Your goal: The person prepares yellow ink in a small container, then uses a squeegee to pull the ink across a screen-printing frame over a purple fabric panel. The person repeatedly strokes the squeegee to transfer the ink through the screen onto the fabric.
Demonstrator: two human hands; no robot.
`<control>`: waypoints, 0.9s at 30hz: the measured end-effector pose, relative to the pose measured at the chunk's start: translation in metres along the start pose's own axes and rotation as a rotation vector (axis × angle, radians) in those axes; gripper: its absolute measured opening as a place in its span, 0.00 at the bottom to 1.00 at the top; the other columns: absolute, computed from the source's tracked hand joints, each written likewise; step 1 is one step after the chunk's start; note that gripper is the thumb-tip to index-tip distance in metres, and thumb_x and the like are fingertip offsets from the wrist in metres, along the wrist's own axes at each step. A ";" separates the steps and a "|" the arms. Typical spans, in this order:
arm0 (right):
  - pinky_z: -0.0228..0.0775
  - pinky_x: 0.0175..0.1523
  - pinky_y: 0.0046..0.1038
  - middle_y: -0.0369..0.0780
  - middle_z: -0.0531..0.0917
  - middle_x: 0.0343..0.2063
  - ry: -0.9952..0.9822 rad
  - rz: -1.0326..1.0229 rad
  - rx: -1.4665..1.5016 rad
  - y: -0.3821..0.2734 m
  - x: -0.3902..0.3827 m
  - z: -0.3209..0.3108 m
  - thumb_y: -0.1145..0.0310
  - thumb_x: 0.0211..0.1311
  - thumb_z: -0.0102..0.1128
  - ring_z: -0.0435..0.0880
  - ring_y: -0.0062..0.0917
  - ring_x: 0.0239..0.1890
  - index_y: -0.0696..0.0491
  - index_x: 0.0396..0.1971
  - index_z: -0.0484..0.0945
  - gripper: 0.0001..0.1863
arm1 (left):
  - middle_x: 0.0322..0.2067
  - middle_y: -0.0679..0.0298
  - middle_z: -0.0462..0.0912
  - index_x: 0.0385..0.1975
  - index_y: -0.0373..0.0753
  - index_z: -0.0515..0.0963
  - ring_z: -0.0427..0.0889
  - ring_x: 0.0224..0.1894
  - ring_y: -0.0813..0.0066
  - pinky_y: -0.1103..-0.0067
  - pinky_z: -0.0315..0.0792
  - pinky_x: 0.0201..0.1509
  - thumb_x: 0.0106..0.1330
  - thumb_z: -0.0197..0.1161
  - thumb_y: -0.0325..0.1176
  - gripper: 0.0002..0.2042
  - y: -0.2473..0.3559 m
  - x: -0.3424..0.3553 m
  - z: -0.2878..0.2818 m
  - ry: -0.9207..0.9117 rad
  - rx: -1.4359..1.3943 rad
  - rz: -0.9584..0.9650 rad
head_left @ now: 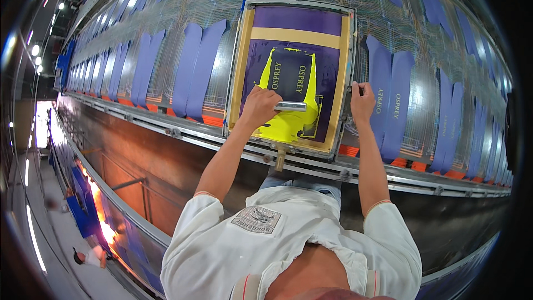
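Observation:
A screen-printing frame (344, 66) lies over the table in front of me, with a purple mesh and tan tape along its edges. Bright yellow ink (283, 127) is spread over the near part of the mesh and up both sides of a dark area with lettering. My left hand (262, 106) grips one end of a squeegee (290, 106) with a metal bar, which rests across the ink. Just beside the frame's right edge, my right hand (362, 101) is closed, its fingers curled together. Whatever those fingers may hold is hidden.
Pairs of purple-blue fabric pieces (191, 69) lie in rows along the long table; printed pieces (402, 97) are to the right. A metal rail (311, 168) edges the table before me. Behind at left, another person (91, 256) stands near a glowing orange strip (102, 211).

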State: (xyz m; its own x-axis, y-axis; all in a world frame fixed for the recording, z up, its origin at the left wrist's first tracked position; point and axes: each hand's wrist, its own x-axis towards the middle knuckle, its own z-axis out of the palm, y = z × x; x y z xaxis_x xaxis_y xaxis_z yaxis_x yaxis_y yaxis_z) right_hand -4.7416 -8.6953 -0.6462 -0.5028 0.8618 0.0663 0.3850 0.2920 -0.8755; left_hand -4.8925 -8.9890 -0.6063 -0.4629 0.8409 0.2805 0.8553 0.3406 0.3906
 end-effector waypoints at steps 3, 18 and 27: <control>0.67 0.35 0.34 0.41 0.76 0.21 -0.021 -0.042 -0.063 0.001 -0.003 0.010 0.59 0.67 0.63 0.73 0.28 0.24 0.57 0.30 0.76 0.15 | 0.27 0.66 0.85 0.28 0.45 0.83 0.84 0.34 0.64 0.68 0.69 0.44 0.48 0.74 0.30 0.09 -0.005 -0.015 -0.009 -0.100 0.007 -0.001; 0.73 0.49 0.40 0.46 0.85 0.38 -0.181 -0.223 -0.634 -0.014 0.023 0.011 0.56 0.65 0.65 0.83 0.44 0.42 0.53 0.38 0.81 0.15 | 0.23 0.64 0.82 0.22 0.45 0.79 0.82 0.30 0.60 0.64 0.67 0.39 0.49 0.77 0.40 0.12 -0.079 0.067 0.016 -0.206 -0.027 0.091; 0.70 0.58 0.43 0.46 0.85 0.33 -0.808 -0.455 -0.565 -0.123 0.078 0.117 0.61 0.56 0.69 0.82 0.42 0.44 0.53 0.38 0.83 0.14 | 0.22 0.63 0.84 0.23 0.45 0.82 0.83 0.29 0.59 0.64 0.71 0.42 0.50 0.76 0.37 0.09 -0.114 0.159 0.023 -0.191 0.014 0.091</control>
State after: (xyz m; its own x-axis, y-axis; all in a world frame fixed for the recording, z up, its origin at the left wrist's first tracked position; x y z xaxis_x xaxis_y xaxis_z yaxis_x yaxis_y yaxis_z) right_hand -4.9187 -8.7124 -0.5887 -0.9698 0.1574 -0.1864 0.2304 0.8422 -0.4875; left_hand -5.0577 -8.8843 -0.6264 -0.3326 0.9323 0.1425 0.8953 0.2646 0.3584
